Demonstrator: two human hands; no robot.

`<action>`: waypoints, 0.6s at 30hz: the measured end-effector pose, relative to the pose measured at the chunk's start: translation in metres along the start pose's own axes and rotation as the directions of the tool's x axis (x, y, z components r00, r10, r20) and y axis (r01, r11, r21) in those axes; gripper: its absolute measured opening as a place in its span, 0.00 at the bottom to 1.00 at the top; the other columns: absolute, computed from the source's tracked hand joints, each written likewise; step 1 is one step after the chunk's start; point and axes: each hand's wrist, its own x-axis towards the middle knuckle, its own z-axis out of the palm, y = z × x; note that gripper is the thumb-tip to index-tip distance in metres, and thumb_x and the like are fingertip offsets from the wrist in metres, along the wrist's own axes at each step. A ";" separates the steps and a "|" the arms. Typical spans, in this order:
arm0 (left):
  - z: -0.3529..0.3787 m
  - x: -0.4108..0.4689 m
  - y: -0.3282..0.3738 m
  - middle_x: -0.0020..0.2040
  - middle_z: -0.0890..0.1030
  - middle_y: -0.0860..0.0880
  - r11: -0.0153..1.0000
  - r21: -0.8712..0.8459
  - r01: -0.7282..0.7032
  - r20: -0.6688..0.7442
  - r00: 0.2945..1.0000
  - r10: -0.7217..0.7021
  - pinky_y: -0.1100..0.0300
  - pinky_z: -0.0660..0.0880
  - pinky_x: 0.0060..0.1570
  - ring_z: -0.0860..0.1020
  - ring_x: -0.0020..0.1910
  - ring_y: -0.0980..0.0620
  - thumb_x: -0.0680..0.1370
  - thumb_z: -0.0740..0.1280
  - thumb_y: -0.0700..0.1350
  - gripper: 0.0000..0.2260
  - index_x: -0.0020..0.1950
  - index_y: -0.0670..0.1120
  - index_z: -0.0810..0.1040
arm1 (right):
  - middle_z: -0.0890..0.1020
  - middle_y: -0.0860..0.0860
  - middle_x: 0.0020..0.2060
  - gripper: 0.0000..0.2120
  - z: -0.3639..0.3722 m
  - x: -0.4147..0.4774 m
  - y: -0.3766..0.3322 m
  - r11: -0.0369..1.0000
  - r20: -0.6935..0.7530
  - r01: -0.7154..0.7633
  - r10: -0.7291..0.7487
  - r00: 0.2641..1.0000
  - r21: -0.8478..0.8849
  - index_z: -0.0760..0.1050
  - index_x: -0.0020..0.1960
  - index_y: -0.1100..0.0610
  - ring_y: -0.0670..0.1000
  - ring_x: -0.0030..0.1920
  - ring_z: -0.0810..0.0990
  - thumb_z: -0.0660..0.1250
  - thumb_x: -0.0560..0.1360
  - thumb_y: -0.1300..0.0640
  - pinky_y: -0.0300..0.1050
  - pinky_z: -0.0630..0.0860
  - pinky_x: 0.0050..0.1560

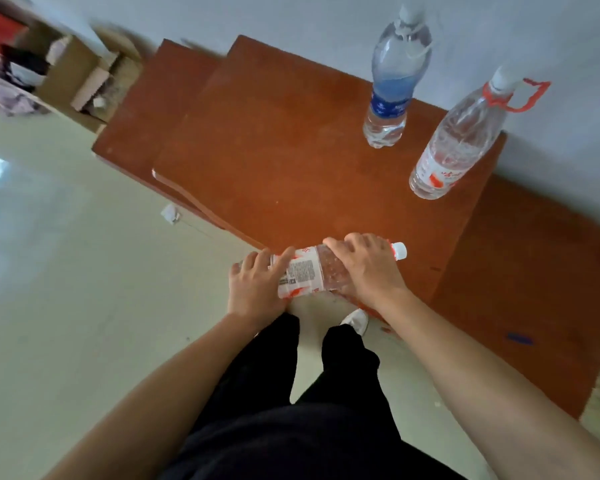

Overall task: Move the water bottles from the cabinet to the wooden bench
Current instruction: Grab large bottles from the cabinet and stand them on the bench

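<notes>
I hold a clear water bottle [309, 270] with a red and white label sideways in both hands, its white cap pointing right, just at the near edge of the reddish wooden bench [274, 161]. My left hand [257, 285] grips the base end. My right hand [364, 268] grips the neck end. Two more bottles stand upright at the far right of the bench by the wall: one with a blue label [394, 81] and one with a red carry loop [458, 140].
A lower wooden surface [520, 306] adjoins the bench on the right and another on the left. Open cardboard boxes [73, 74] with clutter sit on the floor at far left. A small white scrap [170, 213] lies on the pale floor. My legs and a white shoe show below.
</notes>
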 end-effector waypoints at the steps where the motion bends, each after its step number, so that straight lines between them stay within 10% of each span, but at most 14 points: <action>1: -0.007 -0.012 -0.008 0.61 0.78 0.46 0.999 -0.020 0.045 -0.041 0.998 -0.046 0.41 0.75 0.54 0.76 0.60 0.41 0.67 0.76 0.63 0.38 0.74 0.57 0.65 | 0.77 0.51 0.52 0.44 -0.009 0.008 -0.010 0.998 -0.023 0.064 -0.064 0.998 0.008 0.63 0.71 0.44 0.57 0.51 0.78 0.81 0.62 0.57 0.55 0.75 0.53; 8: -0.112 -0.109 -0.115 0.61 0.79 0.43 0.942 -0.015 0.334 -0.426 0.850 -0.308 0.41 0.75 0.51 0.77 0.59 0.37 0.65 0.79 0.60 0.36 0.70 0.54 0.73 | 0.78 0.56 0.58 0.38 -0.116 0.049 -0.165 0.918 -0.422 0.388 -0.386 0.820 -0.084 0.68 0.71 0.46 0.60 0.56 0.76 0.79 0.64 0.56 0.61 0.72 0.60; 18: -0.209 -0.455 -0.302 0.66 0.76 0.42 0.680 -0.005 0.733 -0.830 0.376 -0.412 0.42 0.69 0.56 0.73 0.65 0.38 0.70 0.76 0.59 0.33 0.73 0.55 0.71 | 0.71 0.60 0.66 0.48 -0.216 -0.072 -0.544 0.617 -0.675 0.726 -0.677 0.295 -0.302 0.63 0.76 0.47 0.62 0.66 0.68 0.80 0.62 0.60 0.67 0.62 0.71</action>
